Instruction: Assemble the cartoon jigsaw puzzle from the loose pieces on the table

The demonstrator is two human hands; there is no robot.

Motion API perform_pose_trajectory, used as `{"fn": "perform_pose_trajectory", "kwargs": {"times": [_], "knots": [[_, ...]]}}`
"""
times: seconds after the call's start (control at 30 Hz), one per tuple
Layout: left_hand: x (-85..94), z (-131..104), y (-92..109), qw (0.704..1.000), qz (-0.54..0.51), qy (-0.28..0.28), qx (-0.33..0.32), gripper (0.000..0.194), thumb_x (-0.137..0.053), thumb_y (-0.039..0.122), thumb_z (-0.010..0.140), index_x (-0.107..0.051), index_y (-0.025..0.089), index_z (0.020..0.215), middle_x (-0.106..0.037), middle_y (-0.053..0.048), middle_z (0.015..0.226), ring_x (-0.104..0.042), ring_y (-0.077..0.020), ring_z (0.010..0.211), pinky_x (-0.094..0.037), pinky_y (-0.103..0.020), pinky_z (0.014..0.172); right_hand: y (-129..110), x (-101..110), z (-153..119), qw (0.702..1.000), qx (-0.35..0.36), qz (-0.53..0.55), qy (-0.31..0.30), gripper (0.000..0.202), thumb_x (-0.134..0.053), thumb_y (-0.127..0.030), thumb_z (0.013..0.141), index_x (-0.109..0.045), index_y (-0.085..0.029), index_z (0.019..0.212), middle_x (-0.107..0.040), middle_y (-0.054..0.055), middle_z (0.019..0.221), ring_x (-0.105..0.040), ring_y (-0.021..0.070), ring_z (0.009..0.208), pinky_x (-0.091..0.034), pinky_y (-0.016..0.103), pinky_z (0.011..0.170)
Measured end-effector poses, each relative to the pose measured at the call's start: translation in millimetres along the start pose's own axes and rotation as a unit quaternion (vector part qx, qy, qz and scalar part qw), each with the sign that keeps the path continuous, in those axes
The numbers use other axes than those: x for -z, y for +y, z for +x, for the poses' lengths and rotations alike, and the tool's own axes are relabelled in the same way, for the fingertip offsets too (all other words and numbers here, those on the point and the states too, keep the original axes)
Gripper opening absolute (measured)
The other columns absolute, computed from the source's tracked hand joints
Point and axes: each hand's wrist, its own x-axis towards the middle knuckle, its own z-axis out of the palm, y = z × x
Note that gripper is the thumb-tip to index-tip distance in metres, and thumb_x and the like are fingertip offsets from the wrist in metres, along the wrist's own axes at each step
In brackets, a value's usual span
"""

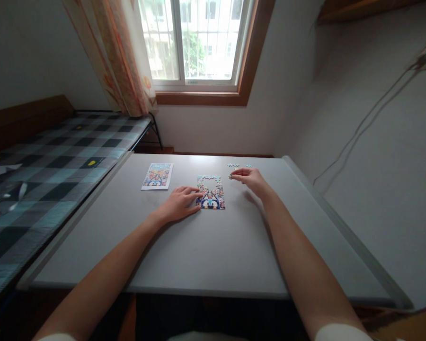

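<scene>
A partly assembled jigsaw puzzle [211, 203] lies flat on the grey-white table, with a gap in its upper middle. My left hand [180, 203] rests at the puzzle's left edge, fingers spread and fingertips touching it. To the right of the puzzle, my right hand [250, 180] pinches a small puzzle piece [230, 176] between thumb and fingertips, near the upper right corner. Several loose pieces [233, 166] lie just beyond that hand. A printed reference picture [157, 176] of the same design lies to the left, apart from both hands.
The table [206, 255] reaches from my body toward the window wall. A bed with a checked cover [57, 161] stands along the left side. A cable [358, 128] hangs down the right wall, beside the table.
</scene>
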Motion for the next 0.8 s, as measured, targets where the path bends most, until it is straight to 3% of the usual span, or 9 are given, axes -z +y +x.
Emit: {"fn": "perform_pose_trajectory", "kwargs": {"times": [0.2, 0.4, 0.8], "knots": [[0.3, 0, 0, 1.0, 0.006, 0.001, -0.005, 0.04, -0.055, 0.042, 0.088, -0.056, 0.032, 0.126, -0.054, -0.003, 0.13, -0.049, -0.024, 0.118, -0.037, -0.043, 0.104, -15, -32, 12, 0.999, 0.012, 0.009, -0.047, 0.032, -0.073, -0.036, 0.061, -0.072, -0.012, 0.082, -0.072, 0.009, 0.079, -0.061, 0.0156, 0.071, -0.044, 0.026, 0.062], [1.4, 0, 2, 1.0, 0.004, 0.003, -0.004, 0.04, -0.055, 0.042, 0.088, -0.056, 0.033, 0.126, -0.055, -0.004, 0.128, -0.05, -0.0245, 0.116, -0.038, -0.044, 0.103, -4, -62, 10, 0.996, 0.016, 0.008, -0.091, 0.019, -0.072, -0.029, 0.064, -0.072, -0.014, 0.076, -0.071, 0.006, 0.073, -0.062, 0.015, 0.069, -0.047, 0.026, 0.065], [0.3, -1, 0, 1.0, 0.008, 0.004, -0.009, 0.039, -0.054, 0.042, 0.088, -0.056, 0.032, 0.126, -0.054, -0.004, 0.129, -0.049, -0.0245, 0.116, -0.037, -0.043, 0.103, 11, -65, 6, 0.989, 0.07, -0.046, -0.119, 0.019, -0.066, -0.028, 0.07, -0.073, -0.014, 0.08, -0.071, 0.005, 0.075, -0.06, 0.0138, 0.068, -0.046, 0.025, 0.064]]}}
